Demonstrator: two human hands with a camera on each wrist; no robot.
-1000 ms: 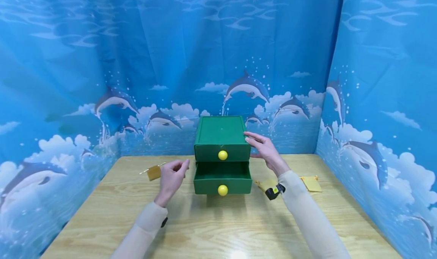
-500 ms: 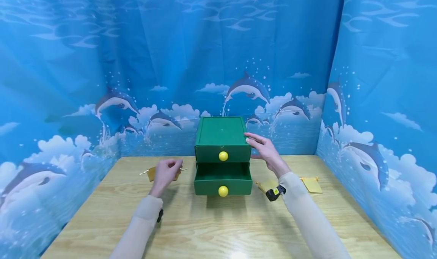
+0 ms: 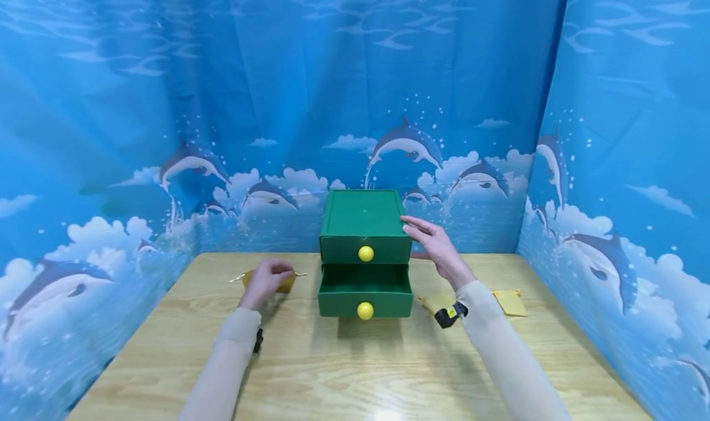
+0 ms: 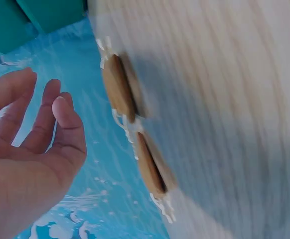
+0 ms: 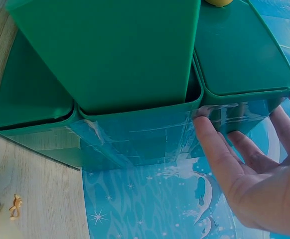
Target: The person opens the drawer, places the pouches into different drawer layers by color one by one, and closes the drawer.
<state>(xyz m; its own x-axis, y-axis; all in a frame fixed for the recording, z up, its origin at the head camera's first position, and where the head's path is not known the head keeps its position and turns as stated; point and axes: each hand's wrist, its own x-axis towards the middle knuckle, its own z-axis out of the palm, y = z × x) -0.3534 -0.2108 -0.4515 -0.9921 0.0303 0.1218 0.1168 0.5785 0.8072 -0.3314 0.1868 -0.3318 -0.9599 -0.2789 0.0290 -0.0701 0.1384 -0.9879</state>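
A green drawer cabinet (image 3: pixel 363 212) with yellow knobs stands mid-table; one drawer (image 3: pixel 339 305) is pulled out below the top one. My right hand (image 3: pixel 438 251) steadies the cabinet's right side, with extended fingertips against its wall in the right wrist view. To the cabinet's left, my left hand (image 3: pixel 267 280) hovers by two small golden-brown drawstring pouches, partly covering them in the head view. The left wrist view shows one pouch (image 4: pixel 117 87) and the other pouch (image 4: pixel 149 167) lying in a row on the wood, white strings loose. The fingers there are loosely bent around nothing.
Right of the cabinet lie a pale yellow pouch (image 3: pixel 442 300), partly behind the right wrist's camera, and another yellow pouch (image 3: pixel 511 302) with an orange string. Blue dolphin-print curtains (image 3: pixel 277 100) enclose the wooden table (image 3: pixel 355 371) at the back and sides.
My left hand has moved left, from beside the cabinet to over the brown pouches, and the second brown pouch now shows to its right. The right hand stays at the cabinet.
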